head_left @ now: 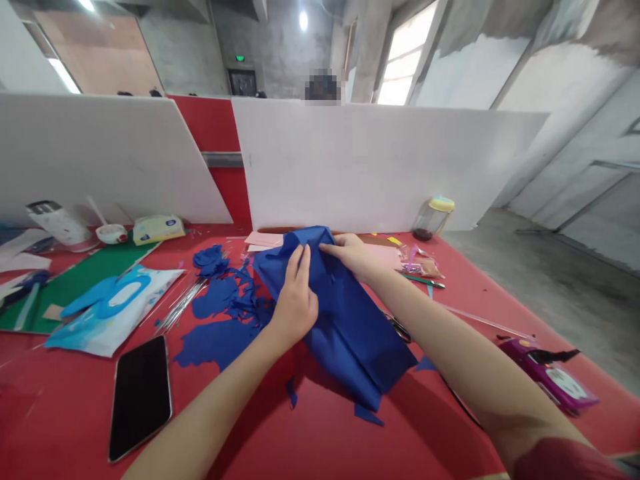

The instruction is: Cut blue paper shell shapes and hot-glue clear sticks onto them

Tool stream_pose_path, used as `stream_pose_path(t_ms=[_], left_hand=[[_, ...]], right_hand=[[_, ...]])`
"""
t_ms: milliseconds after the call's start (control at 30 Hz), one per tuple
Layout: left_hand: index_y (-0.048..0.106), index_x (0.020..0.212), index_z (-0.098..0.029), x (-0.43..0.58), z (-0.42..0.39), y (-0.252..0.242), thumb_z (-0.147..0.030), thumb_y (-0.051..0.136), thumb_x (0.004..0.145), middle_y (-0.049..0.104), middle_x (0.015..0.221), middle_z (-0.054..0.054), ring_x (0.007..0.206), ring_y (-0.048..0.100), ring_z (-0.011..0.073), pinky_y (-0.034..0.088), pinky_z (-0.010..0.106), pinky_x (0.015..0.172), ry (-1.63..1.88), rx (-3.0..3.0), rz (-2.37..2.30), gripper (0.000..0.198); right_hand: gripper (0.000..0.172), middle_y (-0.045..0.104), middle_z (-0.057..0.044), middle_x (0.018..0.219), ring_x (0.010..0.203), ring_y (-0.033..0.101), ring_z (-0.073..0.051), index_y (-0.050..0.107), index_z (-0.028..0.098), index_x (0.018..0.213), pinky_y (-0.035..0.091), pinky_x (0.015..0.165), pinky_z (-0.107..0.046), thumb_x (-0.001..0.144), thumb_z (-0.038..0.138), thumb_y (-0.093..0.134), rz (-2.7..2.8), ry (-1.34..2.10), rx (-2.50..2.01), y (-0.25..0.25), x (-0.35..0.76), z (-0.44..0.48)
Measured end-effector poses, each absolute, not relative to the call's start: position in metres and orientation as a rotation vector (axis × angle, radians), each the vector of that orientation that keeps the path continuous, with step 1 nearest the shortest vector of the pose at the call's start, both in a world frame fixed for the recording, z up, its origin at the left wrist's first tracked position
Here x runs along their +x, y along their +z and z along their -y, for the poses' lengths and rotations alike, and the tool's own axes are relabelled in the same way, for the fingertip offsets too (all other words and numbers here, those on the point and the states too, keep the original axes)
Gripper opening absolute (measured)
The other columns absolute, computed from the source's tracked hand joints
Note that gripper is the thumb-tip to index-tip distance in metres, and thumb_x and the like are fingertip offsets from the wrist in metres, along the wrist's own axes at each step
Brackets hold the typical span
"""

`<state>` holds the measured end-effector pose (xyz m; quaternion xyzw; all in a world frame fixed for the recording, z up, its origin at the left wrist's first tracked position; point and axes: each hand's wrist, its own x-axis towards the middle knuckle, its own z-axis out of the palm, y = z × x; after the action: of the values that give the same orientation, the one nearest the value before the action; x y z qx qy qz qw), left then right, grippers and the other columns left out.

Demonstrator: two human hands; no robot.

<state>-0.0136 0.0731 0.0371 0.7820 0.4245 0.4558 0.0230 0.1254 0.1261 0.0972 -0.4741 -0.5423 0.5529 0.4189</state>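
Observation:
A thin, creased blue cloth-like sheet [350, 327] is raised and slanted above the red table, its lower end toward me. My left hand [296, 303] is closed on its upper left part, fingers pointing up. At the top edge, my right hand [354, 257] pinches the sheet between thumb and fingers. Left of the sheet lie blue cut scraps [215, 343] and a bunched blue piece [211, 260]. A scissors handle [399, 328] shows partly beneath my right forearm; its blades are hidden. Smaller blue offcuts [369, 415] rest below the sheet.
On the left are a phone [141, 399], a wipes pack [117, 310], thin metal wires [181, 305], a green mat [95, 277] and a white bottle [63, 227]. A purple device [550, 377] and a yellow-lidded jar [434, 218] stand right. White panels [390, 167] border the back.

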Motion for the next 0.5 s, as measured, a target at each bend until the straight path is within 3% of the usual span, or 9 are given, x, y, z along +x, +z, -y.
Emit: stream_pose_path(t_ms=[100, 200, 300, 400, 500], left_hand=[[0.009, 0.145, -0.02, -0.018, -0.071, 0.015, -0.003, 0.04, 0.077, 0.017, 0.149, 0.016, 0.138, 0.022, 0.0271, 0.033, 0.044, 0.108, 1.362, 2.328, -1.298, 0.077], [0.015, 0.144, -0.018, -0.029, -0.068, -0.017, -0.005, 0.042, 0.077, 0.019, 0.147, 0.019, 0.137, 0.023, 0.03, 0.035, 0.047, 0.106, 1.338, 2.262, -1.392, 0.073], [0.023, 0.141, -0.015, -0.043, -0.066, -0.05, -0.007, 0.041, 0.08, 0.024, 0.144, 0.02, 0.138, 0.021, 0.0303, 0.032, 0.05, 0.107, 1.273, 2.233, -1.473, 0.064], [0.027, 0.139, -0.016, -0.054, -0.068, -0.071, -0.009, 0.04, 0.081, 0.035, 0.14, 0.018, 0.134, 0.031, 0.0269, 0.036, 0.048, 0.105, 1.271, 2.233, -1.484, 0.059], [0.03, 0.137, -0.016, -0.058, -0.071, -0.079, -0.01, 0.039, 0.082, 0.047, 0.133, 0.016, 0.126, 0.043, 0.0241, 0.039, 0.046, 0.103, 1.205, 2.279, -1.438, 0.057]], right_hand=[[0.014, 0.065, -0.001, 0.055, 0.055, 0.063, -0.014, 0.065, 0.016, 0.068, 0.053, 0.062, -0.029, 0.08, 0.018, 0.059, 1.323, 1.368, -1.261, 0.117, 0.136, -0.14], [0.016, 0.068, -0.001, 0.062, 0.058, 0.063, -0.013, 0.066, 0.018, 0.069, 0.054, 0.067, -0.031, 0.082, 0.017, 0.056, 1.442, 1.324, -1.199, 0.146, 0.15, -0.154], [0.009, 0.065, 0.001, 0.058, 0.06, 0.063, -0.016, 0.065, 0.019, 0.064, 0.054, 0.068, -0.033, 0.072, 0.016, 0.068, 1.77, 1.057, -1.252, 0.172, 0.161, -0.165], [0.002, 0.068, 0.001, 0.065, 0.067, 0.064, -0.018, 0.068, 0.021, 0.072, 0.054, 0.068, -0.036, 0.071, 0.019, 0.068, 2.105, 0.9, -1.212, 0.189, 0.165, -0.176], [0.012, 0.069, 0.0, 0.073, 0.073, 0.064, -0.018, 0.069, 0.021, 0.08, 0.054, 0.074, -0.038, 0.073, 0.013, 0.064, 2.338, 0.55, -1.265, 0.201, 0.163, -0.191]])
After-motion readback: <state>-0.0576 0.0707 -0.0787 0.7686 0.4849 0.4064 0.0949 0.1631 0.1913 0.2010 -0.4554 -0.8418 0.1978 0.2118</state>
